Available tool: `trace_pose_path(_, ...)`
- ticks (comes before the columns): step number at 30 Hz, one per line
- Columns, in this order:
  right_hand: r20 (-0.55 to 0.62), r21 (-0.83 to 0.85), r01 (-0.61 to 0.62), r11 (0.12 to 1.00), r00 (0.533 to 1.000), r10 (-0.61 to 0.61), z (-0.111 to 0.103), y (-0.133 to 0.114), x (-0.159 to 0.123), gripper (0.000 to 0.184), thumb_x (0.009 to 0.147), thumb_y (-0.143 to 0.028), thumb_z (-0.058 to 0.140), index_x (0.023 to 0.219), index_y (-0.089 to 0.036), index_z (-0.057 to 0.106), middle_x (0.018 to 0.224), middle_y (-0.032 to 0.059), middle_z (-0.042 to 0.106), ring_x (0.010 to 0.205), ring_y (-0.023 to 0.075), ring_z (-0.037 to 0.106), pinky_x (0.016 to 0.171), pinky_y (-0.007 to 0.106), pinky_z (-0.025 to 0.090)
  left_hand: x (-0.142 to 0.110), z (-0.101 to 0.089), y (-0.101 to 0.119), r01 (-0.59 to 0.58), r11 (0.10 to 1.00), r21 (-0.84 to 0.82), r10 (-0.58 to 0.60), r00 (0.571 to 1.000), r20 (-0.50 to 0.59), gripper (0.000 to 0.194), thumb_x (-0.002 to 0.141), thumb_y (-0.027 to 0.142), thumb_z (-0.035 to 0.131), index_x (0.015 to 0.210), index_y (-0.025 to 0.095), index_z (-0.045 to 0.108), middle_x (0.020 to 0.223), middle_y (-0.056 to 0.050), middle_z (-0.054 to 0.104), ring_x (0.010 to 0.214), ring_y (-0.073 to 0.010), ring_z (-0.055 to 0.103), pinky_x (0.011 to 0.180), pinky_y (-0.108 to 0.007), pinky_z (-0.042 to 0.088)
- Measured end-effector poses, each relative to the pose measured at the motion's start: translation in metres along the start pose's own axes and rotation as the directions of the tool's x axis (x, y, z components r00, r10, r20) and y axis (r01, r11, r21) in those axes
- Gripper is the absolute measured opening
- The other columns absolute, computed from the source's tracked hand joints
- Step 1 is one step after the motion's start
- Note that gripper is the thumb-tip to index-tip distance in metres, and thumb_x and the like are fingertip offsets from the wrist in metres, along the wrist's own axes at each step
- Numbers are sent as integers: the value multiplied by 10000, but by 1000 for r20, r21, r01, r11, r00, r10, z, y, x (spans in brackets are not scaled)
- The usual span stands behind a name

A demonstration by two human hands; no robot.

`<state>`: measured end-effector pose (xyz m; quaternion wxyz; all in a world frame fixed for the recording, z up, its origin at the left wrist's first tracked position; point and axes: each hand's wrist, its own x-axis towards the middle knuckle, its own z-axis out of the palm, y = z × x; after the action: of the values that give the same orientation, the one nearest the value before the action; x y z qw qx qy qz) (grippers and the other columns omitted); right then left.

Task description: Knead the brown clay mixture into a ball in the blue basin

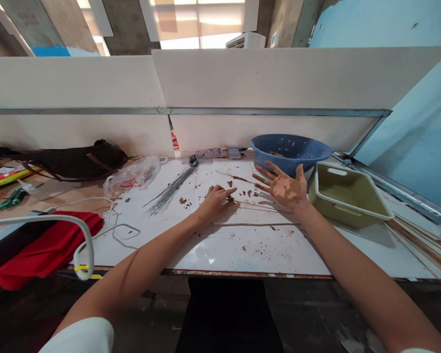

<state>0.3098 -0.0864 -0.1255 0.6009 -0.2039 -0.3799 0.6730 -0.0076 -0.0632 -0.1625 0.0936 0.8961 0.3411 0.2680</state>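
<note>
My left hand (pixel 217 200) rests low over the white tabletop, its fingers closed around the end of a thin stick (pixel 259 206) with a brown lump (pixel 230 198) at the fingertips. The stick reaches right, toward my other wrist. My right hand (pixel 283 187) is turned palm up with fingers spread, and brown clay-like smears cover its palm. Nothing lies in it. Beyond the hands is another thin stick (pixel 238 177) coated in brown material. Nearer to me, a longer thin stick (pixel 253 224) lies across the table.
A blue basin (pixel 292 147) and an olive bin (pixel 353 196) stand at right, beside long thin sticks (pixel 422 240). Left are a bundle of metal wires (pixel 172 191), a plastic bag (pixel 135 176), a dark bag (pixel 77 162), red cloth (pixel 55 240) and a white cable (pixel 86 235). Brown crumbs dot the table.
</note>
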Motion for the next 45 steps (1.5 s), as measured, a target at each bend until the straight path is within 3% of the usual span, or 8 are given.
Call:
trace_pose_path(6,-7,-68,16,998,1000,-17,2,4,0,932,915,-1016,541,1465,-283,716,1644,160,695,1585,431,607,1365,745,389,-1,7,4,16,999,-43,-16,1000,-6,535,1129,408,567,1583,157,698,1334,-167,837,1351,-398,645,1189,-599,462)
trace_pose_path(11,-35,-71,25,997,999,-27,4,11,2,884,933,-1003,525,1405,-286,736,1597,155,728,1549,426,639,1316,743,465,3,2,13,-6,996,-85,0,997,-71,432,1109,355,593,1480,211,763,1568,-163,744,1576,-374,567,1336,-610,332)
trace_pose_path(15,-43,-51,17,999,999,-20,8,17,4,863,964,-971,512,1417,-267,724,1580,179,730,1536,409,648,1239,695,565,6,-7,7,-95,995,-37,98,990,99,335,1100,297,576,1320,280,829,1396,-93,838,1451,-324,689,1374,-625,185)
trace_pose_path(25,-24,-42,-9,999,1000,8,16,22,3,903,1039,-944,326,1441,-239,722,1536,177,765,1432,379,728,1163,614,629,9,-12,-8,-52,992,112,32,984,173,391,1080,390,651,1400,243,821,1233,-136,837,1245,-336,721,1204,-542,384)
trace_pose_path(29,-20,-270,-20,963,1000,15,16,15,9,791,1004,-901,534,1388,-244,751,1433,179,820,1252,375,812,1045,570,668,7,-10,-7,50,999,-19,-48,993,107,385,1042,386,698,1369,231,827,1198,-142,854,1209,-341,748,1152,-532,480)
trace_pose_path(33,32,-728,65,682,998,-61,26,15,23,581,970,-752,764,1237,-239,818,1159,143,891,1055,338,842,991,527,667,20,-4,4,247,872,-422,-252,967,44,431,994,395,770,1394,233,760,1131,-116,871,1026,-273,817,961,-416,596)
trace_pose_path(38,377,-914,384,132,923,-74,41,24,33,507,1012,-666,786,1350,-291,831,1350,146,853,1291,429,779,1186,679,562,49,-4,22,347,659,-667,-425,904,51,494,855,356,940,1241,203,673,868,-63,840,893,-268,829,812,-355,580)
trace_pose_path(45,510,-859,506,-75,859,-46,30,45,24,432,1096,-618,681,1355,-297,812,1366,164,835,1256,415,795,1133,666,607,43,-6,26,382,558,-737,-510,858,59,711,718,327,1026,1282,205,610,735,-13,806,745,-240,791,753,-318,537)
